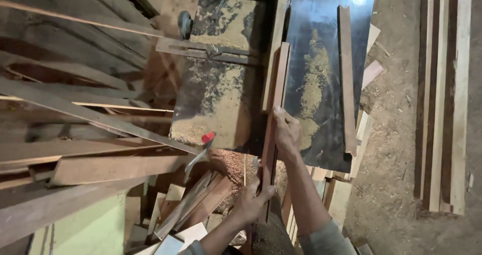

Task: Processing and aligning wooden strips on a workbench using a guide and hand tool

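Observation:
A long narrow wooden strip (277, 89) lies lengthwise on a dark saw table (321, 44) dusted with sawdust. My right hand (286, 130) presses down on the strip near the table's near edge. My left hand (251, 202) grips the strip's near end, which overhangs the table. A wooden fence board (346, 79) lies on the table to the right of the strip, roughly parallel to it. The blade itself is not visible.
Piles of planks (75, 114) crowd the left side. A clamp with a red tip (207, 138) sits at the table's left near corner. Offcuts (191, 210) lie below the table. Several long boards (442, 99) rest on the sawdust-covered floor at right.

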